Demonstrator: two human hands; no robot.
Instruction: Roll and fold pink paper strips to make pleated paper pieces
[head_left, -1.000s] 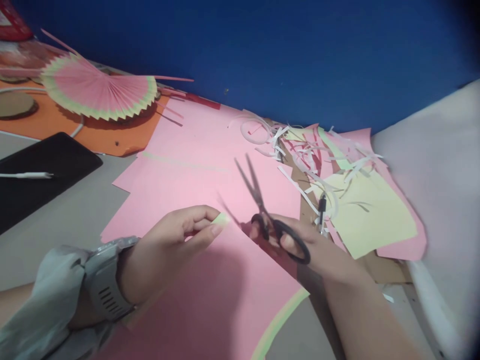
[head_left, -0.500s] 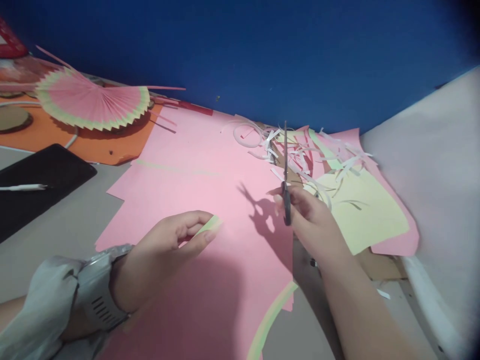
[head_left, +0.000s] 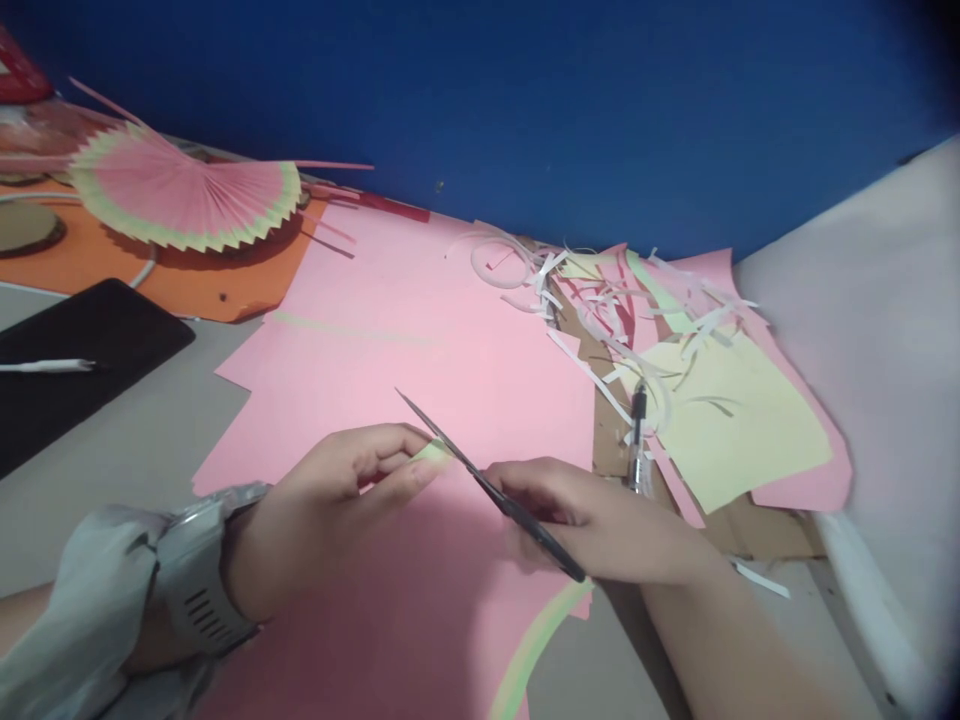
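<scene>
Head view: both hands in frame, held apart, each with something gripped. A pink sheet (head_left: 420,610) is pinched at its yellow-green corner (head_left: 433,452) between the thumb and fingers of the left hand (head_left: 345,490). The sheet is spread toward the bottom of the view, partly in shadow, and its curved lower right edge is banded in green and yellow. Black-handled scissors (head_left: 491,488) are gripped by the right hand (head_left: 585,515); the blades are seen nearly edge-on, pointed up and left, and are crossed at the pinched corner. Whether the blades are spread or closed can't be told, nor whether paper is caught between them. A pale watch (head_left: 202,580) is worn on the left wrist.

Larger pink paper (head_left: 420,350) is laid on the grey desk (head_left: 180,425) beyond the hands. A pleated pink fan (head_left: 195,205) with a yellow-green rim is seen far left, above an orange sheet (head_left: 259,285). A black tablet-like slab (head_left: 90,395) is placed nearer, with a white cable end (head_left: 52,366) across it. On the right, paper strips (head_left: 604,300) are scattered, with a pen (head_left: 638,410) and a yellow sheet (head_left: 750,430) beside them.
</scene>
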